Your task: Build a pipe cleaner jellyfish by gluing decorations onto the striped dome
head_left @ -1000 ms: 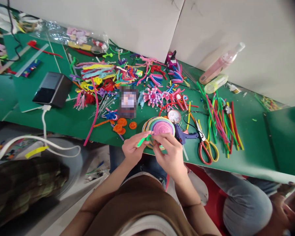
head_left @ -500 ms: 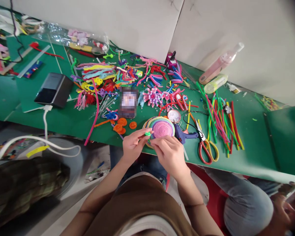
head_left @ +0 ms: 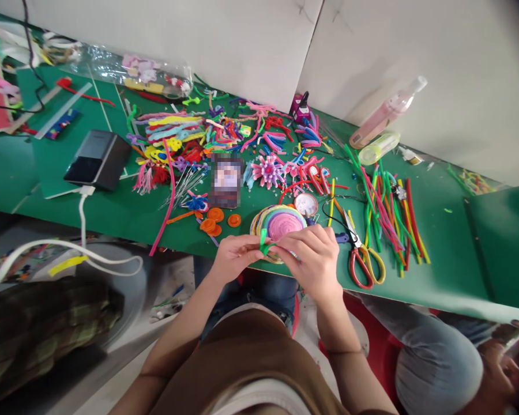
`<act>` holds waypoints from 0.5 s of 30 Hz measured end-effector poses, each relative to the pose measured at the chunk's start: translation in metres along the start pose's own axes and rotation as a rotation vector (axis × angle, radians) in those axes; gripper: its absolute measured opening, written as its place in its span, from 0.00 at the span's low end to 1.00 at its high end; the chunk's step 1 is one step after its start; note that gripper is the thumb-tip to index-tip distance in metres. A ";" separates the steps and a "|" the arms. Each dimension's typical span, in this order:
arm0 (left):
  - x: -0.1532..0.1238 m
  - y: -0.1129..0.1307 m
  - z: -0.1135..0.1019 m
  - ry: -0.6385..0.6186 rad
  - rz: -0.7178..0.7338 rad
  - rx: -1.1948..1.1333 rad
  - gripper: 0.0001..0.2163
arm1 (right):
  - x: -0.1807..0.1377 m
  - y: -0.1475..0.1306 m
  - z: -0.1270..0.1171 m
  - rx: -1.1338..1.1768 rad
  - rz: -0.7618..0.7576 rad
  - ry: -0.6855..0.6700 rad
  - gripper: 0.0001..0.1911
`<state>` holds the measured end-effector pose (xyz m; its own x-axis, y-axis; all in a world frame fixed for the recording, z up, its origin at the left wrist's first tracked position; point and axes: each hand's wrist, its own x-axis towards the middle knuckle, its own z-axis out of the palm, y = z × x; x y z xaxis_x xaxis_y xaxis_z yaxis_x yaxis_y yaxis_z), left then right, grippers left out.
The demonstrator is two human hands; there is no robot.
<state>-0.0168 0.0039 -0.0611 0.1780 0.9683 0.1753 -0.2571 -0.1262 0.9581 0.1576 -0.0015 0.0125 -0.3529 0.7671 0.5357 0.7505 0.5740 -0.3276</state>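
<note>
The right hand (head_left: 315, 253) had shifted toward three o'clock, it and the left hand (head_left: 236, 253) pinching a green strip (head_left: 263, 236), apparently mid-bend.

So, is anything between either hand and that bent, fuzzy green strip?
Nothing visible: the left hand and right hand both pinch the bent, fuzzy green strip. The round, striped, coiled piece lies behind it in this view.

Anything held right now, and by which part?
Yes: a green strip. Left hand pinches it around its bend; right hand has fingertips at its right-hand end, exact contact hidden.
</note>
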 end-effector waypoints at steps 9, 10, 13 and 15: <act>0.000 0.010 0.009 0.101 0.121 0.102 0.10 | -0.005 -0.005 0.010 -0.004 0.118 0.103 0.06; 0.000 0.009 0.009 0.102 0.145 0.104 0.11 | -0.006 -0.005 0.011 0.002 0.130 0.104 0.07; -0.003 0.004 0.010 0.136 0.195 0.106 0.11 | -0.009 -0.009 0.016 0.025 0.172 0.109 0.08; -0.006 0.001 0.011 0.158 0.215 0.106 0.12 | -0.010 -0.013 0.019 0.074 0.214 0.126 0.09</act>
<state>-0.0073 -0.0045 -0.0585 -0.0224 0.9375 0.3472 -0.1702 -0.3458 0.9228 0.1412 -0.0112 -0.0037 -0.1144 0.8343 0.5393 0.7563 0.4252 -0.4973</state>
